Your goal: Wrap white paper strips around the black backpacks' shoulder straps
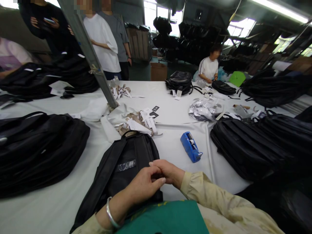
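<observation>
A black backpack [122,175] lies on the white-covered table in front of me, straps up, with a shiny clear strip [126,165] across it. Over its right edge my two hands meet. My left hand [146,182], with a silver bangle at the wrist, curls its fingers against the right one, thumb stretched forward. The fingers of my right hand [168,170] are bent and pressed together at the left hand. Anything between them is hidden. Right of the hands stands a blue tape dispenser [190,148].
Stacks of black backpacks lie left [41,149] and right [246,146]. Paper tags [138,123] are heaped beyond my backpack; crumpled clear plastic [204,109] lies farther right. A metal post [90,55] rises from the table. Several people stand or work around it.
</observation>
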The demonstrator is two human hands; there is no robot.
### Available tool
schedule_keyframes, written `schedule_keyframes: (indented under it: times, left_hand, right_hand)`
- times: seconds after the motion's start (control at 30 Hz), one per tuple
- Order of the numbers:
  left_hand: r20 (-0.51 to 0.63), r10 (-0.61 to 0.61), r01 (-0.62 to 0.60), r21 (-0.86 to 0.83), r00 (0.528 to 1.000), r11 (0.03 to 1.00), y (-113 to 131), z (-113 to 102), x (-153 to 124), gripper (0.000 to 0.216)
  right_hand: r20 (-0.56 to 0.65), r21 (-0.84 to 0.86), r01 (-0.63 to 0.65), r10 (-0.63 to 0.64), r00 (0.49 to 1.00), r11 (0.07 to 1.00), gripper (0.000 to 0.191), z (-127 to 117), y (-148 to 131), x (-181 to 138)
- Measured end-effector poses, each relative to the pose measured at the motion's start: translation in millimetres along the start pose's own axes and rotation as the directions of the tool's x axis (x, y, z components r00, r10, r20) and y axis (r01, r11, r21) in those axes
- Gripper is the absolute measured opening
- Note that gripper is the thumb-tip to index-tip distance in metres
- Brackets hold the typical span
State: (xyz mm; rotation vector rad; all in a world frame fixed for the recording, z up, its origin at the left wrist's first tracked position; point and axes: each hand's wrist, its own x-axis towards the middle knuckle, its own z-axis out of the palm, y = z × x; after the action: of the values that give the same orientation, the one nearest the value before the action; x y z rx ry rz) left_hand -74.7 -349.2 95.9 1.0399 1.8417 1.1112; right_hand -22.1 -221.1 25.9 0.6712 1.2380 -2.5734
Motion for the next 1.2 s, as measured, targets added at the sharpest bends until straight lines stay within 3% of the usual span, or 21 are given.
schedule_keyframes:
  times: [0.03,0.07,0.1,0.13,0.17,0.2,0.23,0.27,0.33,0.37,0.4,0.5,0.57,0.6,0.77,0.87,1.07,1.2]
  left_hand:
    - [0.019,-0.034,0.034,-0.037,0.999,0.999,-6,0,-3,0.013]
    - [-0.033,-0.071,0.067,-0.112,0.997,0.991,-13,-4,-6,0.014]
    - [-0.154,-0.115,0.08,-0.217,0.981,0.973,-21,-9,-7,0.016]
    - [-0.314,-0.172,0.061,-0.335,0.934,0.94,-29,-17,-8,0.016]
    - [-0.465,-0.249,0.015,-0.451,0.849,0.892,-36,-26,-8,0.017]
    - [-0.553,-0.338,-0.032,-0.553,0.762,0.833,-42,-35,-7,0.021]
    - [-0.547,-0.415,-0.051,-0.646,0.727,0.762,-46,-44,-5,0.026]
    - [-0.459,-0.464,-0.027,-0.732,0.758,0.681,-48,-51,-3,0.032]
    - [-0.16,-0.434,0.117,-0.829,0.887,0.546,-47,-60,6,0.039]
    - [-0.047,-0.388,0.179,-0.833,0.92,0.523,-44,-62,12,0.04]
    - [-0.002,-0.357,0.2,-0.825,0.934,0.528,-41,-62,19,0.038]
    - [-0.162,-0.39,0.097,-0.819,0.906,0.566,-33,-66,42,0.022]
    - [-0.282,-0.431,0.006,-0.831,0.857,0.557,-28,-73,58,0.017]
    - [-0.322,-0.438,-0.031,-0.833,0.839,0.552,-26,-77,65,0.015]
    - [-0.361,-0.432,-0.076,-0.832,0.827,0.549,-14,-86,90,0.011]
    - [-0.36,-0.435,-0.066,-0.826,0.825,0.559,-10,-84,97,0.01]
    - [-0.436,-0.382,-0.014,-0.673,0.815,0.739,-8,-109,102,0.022]
    - [-0.438,-0.377,-0.096,-0.746,0.816,0.659,-7,-124,104,0.018]
  right_hand:
    - [0.047,0.055,-0.088,0.086,0.995,0.995,0.03,0,9,2]
    - [0.086,0.095,-0.133,0.125,0.988,0.987,0.028,-1,15,4]
    - [0.107,0.126,-0.132,0.118,0.987,0.983,0.026,-1,19,6]
    - [0.103,0.151,-0.1,0.085,0.991,0.983,0.026,-1,20,9]
    - [0.094,0.166,-0.058,0.042,0.995,0.984,0.029,-1,16,11]
    - [0.08,0.168,-0.01,-0.003,0.997,0.986,0.033,1,10,14]
    - [0.06,0.156,0.045,-0.054,0.997,0.987,0.038,3,1,17]
    - [0.045,0.124,0.095,-0.102,0.994,0.988,0.041,5,-10,21]
    - [0.043,0.008,0.193,-0.193,0.98,0.981,0.041,12,-35,29]
    - [0.049,-0.067,0.246,-0.243,0.969,0.967,0.04,15,-47,32]
    - [0.049,-0.151,0.306,-0.302,0.952,0.94,0.039,17,-58,35]
    - [-0.043,-0.367,0.489,-0.54,0.841,0.791,0.039,17,-76,34]
    - [-0.153,-0.443,0.526,-0.639,0.754,0.727,0.04,12,-75,26]
    - [-0.183,-0.457,0.521,-0.649,0.739,0.721,0.041,9,-71,21]
    - [-0.075,-0.447,0.513,-0.602,0.795,0.733,0.036,4,-41,4]
    - [-0.108,-0.423,0.507,-0.597,0.795,0.751,0.029,8,-36,4]
    - [-0.112,-0.236,0.443,-0.477,0.872,0.865,0.032,16,-49,5]
    - [-0.084,-0.349,0.441,-0.496,0.864,0.827,0.031,15,-54,11]
